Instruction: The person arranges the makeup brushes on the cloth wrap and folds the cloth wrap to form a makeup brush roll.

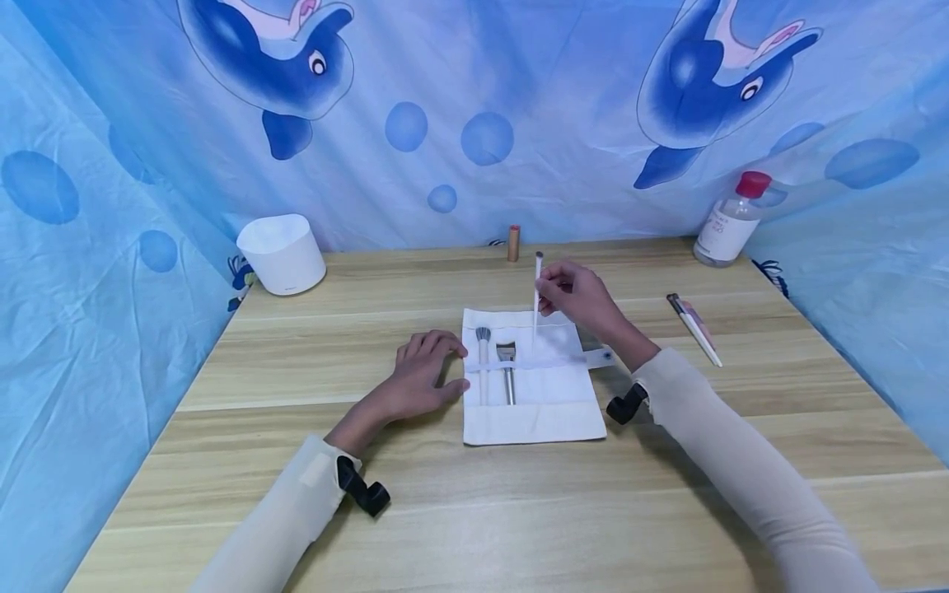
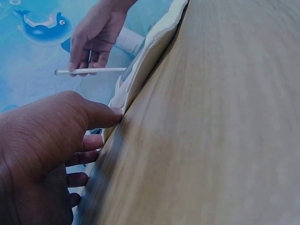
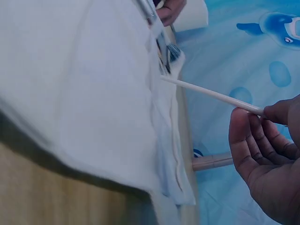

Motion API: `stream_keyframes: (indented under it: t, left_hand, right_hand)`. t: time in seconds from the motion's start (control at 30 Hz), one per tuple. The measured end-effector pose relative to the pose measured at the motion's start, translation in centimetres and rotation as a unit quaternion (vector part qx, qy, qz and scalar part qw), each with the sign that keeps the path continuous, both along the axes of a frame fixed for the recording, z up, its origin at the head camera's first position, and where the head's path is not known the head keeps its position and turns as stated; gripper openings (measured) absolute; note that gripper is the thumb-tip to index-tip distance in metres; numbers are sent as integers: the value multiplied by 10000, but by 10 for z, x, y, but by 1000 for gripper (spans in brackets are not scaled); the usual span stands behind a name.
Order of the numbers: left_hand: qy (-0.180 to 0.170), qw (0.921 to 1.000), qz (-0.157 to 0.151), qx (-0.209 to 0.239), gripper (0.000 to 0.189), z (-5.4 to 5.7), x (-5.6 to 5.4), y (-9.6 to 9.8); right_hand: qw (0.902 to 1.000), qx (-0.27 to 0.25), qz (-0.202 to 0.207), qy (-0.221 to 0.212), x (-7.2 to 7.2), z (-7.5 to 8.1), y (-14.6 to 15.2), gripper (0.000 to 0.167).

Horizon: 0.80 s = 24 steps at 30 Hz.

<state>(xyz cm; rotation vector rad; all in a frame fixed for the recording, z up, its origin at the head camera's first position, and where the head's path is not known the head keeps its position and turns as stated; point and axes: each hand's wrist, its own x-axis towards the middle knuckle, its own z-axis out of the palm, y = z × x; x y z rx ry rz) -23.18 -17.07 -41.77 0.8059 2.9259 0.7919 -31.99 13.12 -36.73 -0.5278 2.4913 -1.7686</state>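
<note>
A white fabric brush roll (image 1: pixel 552 387) lies unfolded on the wooden table. Under its elastic band sit a fluffy makeup brush (image 1: pixel 483 335) and a flat, wide-headed brush (image 1: pixel 509 383) with a silvery handle. My right hand (image 1: pixel 582 301) pinches a slim white makeup brush (image 3: pixel 206 92) between thumb and fingertips. That brush stands nearly upright over the roll, dark tip at the top and lower end close to the band. My left hand (image 1: pixel 418 379) rests at the roll's left edge, fingers loosely extended and thumb touching the border in the left wrist view.
To the right lie a white-handled brush (image 1: pixel 695 329) and a pinkish slim item. A strap (image 1: pixel 599 358) sticks out from the roll's right side. Along the back stand a white rounded container (image 1: pixel 282 255), a copper-coloured tube (image 1: pixel 514 244) and a red-capped bottle (image 1: pixel 726 231).
</note>
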Motion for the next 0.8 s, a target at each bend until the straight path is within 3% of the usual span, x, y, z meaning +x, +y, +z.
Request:
stream_keyframes:
  t: [0.33,0.57,0.8]
  left_hand:
    - [27,10000,19,-80,42,0,0,0]
    - [-8,10000,12,-41,42,2,1,1]
    - [-7,10000,22,-61,42,2,1,1]
  right_hand:
    - [9954,-128,312,-895,5,-10,-9,29]
    - [9918,-65,551,-1151,8,-18,-10,38]
    - [9861,-61,722,-1498,12,-18,-11,32]
